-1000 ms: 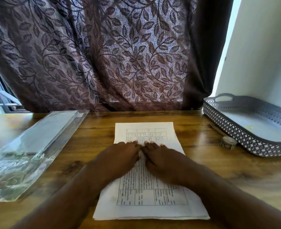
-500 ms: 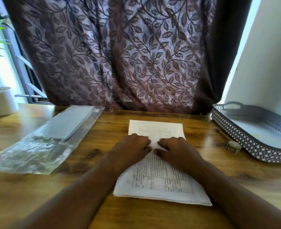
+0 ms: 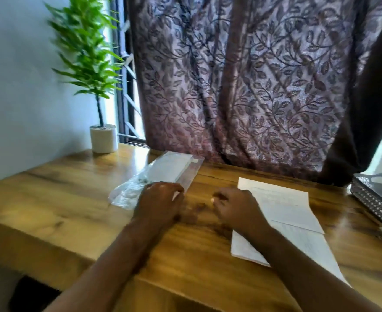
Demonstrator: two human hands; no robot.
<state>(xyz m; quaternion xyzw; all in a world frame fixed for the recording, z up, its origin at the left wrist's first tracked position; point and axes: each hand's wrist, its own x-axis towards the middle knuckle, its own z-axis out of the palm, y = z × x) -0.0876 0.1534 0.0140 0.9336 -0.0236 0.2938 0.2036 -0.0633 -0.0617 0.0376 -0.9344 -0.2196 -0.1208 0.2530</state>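
From the head camera, the left hand [image 3: 160,202] lay over the near end of the clear plastic bag [image 3: 169,170] on the wooden table [image 3: 68,199]. Its fingers were curled, but the blur hid whether they gripped the bag. The right hand [image 3: 236,207] hung loosely curled, holding nothing, at the left edge of the printed paper [image 3: 284,206], which lay flat between the bag and a grey tray [image 3: 374,201]. A potted plant [image 3: 103,138] stood in the far left corner beside the curtain [image 3: 253,86].

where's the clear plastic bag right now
In the head view the clear plastic bag lies left of centre on the table, between the potted plant and the paper, with the left hand at its near end.
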